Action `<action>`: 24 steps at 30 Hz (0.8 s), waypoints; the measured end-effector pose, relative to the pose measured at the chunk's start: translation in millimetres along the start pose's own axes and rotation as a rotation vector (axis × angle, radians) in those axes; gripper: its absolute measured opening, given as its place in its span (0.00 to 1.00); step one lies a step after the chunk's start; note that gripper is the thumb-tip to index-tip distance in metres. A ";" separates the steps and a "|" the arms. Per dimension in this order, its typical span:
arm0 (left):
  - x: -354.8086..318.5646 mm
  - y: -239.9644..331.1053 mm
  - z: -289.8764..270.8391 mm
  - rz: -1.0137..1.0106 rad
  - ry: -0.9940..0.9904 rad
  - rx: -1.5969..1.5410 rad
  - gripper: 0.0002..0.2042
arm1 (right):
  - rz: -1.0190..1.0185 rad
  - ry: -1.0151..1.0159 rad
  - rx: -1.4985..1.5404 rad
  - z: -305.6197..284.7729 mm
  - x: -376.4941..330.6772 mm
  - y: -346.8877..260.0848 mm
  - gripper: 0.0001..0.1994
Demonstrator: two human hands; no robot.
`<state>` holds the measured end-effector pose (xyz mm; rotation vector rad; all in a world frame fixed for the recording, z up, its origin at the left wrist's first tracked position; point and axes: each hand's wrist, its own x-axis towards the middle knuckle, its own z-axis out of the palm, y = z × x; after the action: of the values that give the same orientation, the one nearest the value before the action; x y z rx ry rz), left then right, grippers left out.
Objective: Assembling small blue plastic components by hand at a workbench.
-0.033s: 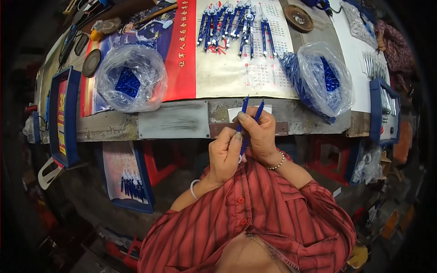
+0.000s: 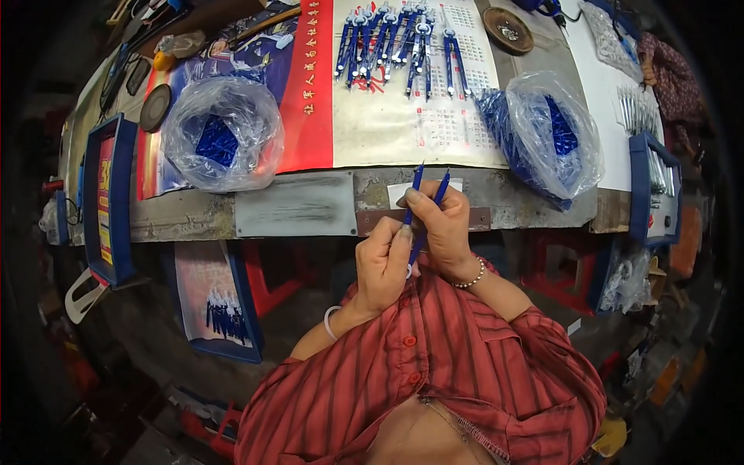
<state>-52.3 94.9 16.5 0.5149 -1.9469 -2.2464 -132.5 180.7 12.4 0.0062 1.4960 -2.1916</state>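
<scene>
Just off the bench's near edge, I hold a blue drawing compass with both hands. Its two legs [image 2: 442, 188] point away from me, slightly spread, and the head end lies toward my chest, partly covered by my fingers. My left hand [image 2: 380, 262] is closed round the lower part, thumb laid along it. Higher up, my right hand [image 2: 443, 223] pinches the legs between thumb and fingers. Farther off on the bench, several similar compasses [image 2: 387, 43] with white heads lie in a cluster, and one compass [image 2: 455, 62] lies a little apart on the right.
Clear plastic bags of small blue parts stand left [image 2: 256, 139] and right [image 2: 585, 147] on the poster-covered bench [image 2: 298, 205]. Blue trays hang at its left [image 2: 124, 201] and right [image 2: 639, 190] ends. A lower tray [image 2: 248, 310] holds more blue pieces. A brown round dish [image 2: 496, 19] sits far back.
</scene>
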 end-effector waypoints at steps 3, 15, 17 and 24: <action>-0.2 -4.3 1.7 -0.020 -0.003 0.013 0.10 | 0.056 0.019 -0.033 -3.9 5.2 -3.2 0.11; 13.3 -3.7 5.9 -0.158 0.048 -0.186 0.12 | 0.135 -0.130 -0.179 -51.7 16.3 -36.7 0.11; 15.5 -2.8 4.7 -0.152 0.056 -0.256 0.09 | -0.059 -0.019 -0.345 -73.7 14.1 -67.1 0.09; 18.4 4.0 6.7 -0.169 -0.051 -0.350 0.05 | -0.584 0.340 -1.135 -187.3 58.9 -138.5 0.08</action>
<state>-72.2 94.7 18.0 0.5969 -1.5268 -2.6518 -287.3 362.0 42.8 -0.4995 3.0249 -1.3874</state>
